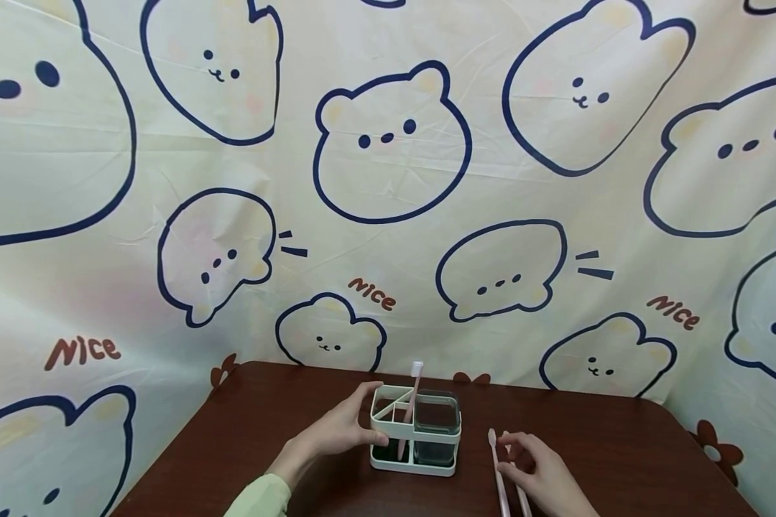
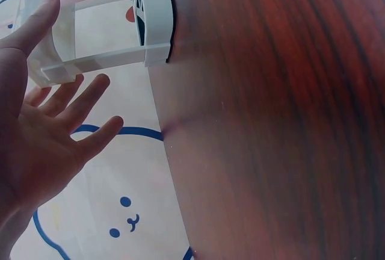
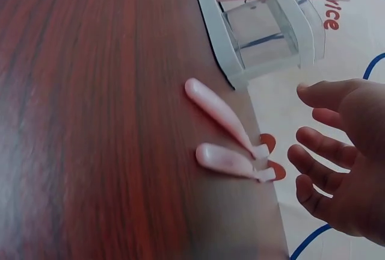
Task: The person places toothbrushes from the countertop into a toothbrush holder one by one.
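My left hand (image 1: 339,427) grips the left side of a white toothbrush holder (image 1: 415,435), thumb across the front and fingers at the side and back. A pink toothbrush (image 1: 417,369) stands tilted in one of the holder's left compartments, its white bristles up. In the right compartment sits a clear cup (image 1: 437,416). Two more pink toothbrushes lie side by side on the table to the right, one (image 3: 216,112) nearer the holder than the other (image 3: 224,159). Above them hovers my right hand (image 1: 543,470), fingers loosely bent, with nothing held.
The dark brown wooden table (image 1: 284,395) meets a pale cloth backdrop (image 1: 388,251) printed with cartoon bear faces. This cloth rises behind the table and along both sides.
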{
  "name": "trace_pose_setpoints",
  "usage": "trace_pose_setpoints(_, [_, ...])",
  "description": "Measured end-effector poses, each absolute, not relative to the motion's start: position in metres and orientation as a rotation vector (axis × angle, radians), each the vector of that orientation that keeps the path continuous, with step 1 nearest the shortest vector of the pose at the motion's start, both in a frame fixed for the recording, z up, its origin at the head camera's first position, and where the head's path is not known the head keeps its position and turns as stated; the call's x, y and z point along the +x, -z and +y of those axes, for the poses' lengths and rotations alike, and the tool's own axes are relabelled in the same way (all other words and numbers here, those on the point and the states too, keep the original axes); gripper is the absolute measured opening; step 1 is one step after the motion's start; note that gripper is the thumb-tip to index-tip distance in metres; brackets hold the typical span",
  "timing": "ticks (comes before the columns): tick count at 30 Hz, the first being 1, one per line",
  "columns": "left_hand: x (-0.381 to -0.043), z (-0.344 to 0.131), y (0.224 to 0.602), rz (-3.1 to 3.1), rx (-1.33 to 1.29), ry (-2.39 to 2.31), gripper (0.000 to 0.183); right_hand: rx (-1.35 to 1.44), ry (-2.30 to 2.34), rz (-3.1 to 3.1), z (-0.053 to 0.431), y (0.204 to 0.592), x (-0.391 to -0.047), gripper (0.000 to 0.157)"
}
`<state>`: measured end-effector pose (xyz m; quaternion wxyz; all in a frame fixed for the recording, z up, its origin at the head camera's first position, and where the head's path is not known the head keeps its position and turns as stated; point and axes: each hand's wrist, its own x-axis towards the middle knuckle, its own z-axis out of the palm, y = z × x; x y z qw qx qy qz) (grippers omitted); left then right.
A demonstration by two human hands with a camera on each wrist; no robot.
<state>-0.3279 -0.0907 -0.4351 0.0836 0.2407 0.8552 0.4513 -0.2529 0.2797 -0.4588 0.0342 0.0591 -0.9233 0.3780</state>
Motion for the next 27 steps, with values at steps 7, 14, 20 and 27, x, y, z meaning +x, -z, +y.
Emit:
trace_pose_setpoints(7, [-0.329, -0.09, 0.435, 2.546, 0.717, -1.355, 0.09, 0.193, -1.217, -2.923, 0.294, 0.461, -0.252, 0.046])
trace_pose_setpoints(14, [-0.329, -0.089, 0.433, 2.536, 0.724, -1.355, 0.09, 0.172, -1.253, -2.985, 0.303, 0.466, -0.254, 0.05])
trace_pose_setpoints(20, [-0.33, -0.09, 0.434, 2.545, 0.711, -1.342, 0.091, 0.167, -1.341, -3.015, 0.311, 0.473, -0.259, 0.049])
trace_pose_setpoints(27, [-0.329, -0.091, 0.436, 2.548, 0.718, -1.334, 0.091, 0.184, -1.55, -3.013, 0.315, 0.478, -0.259, 0.047])
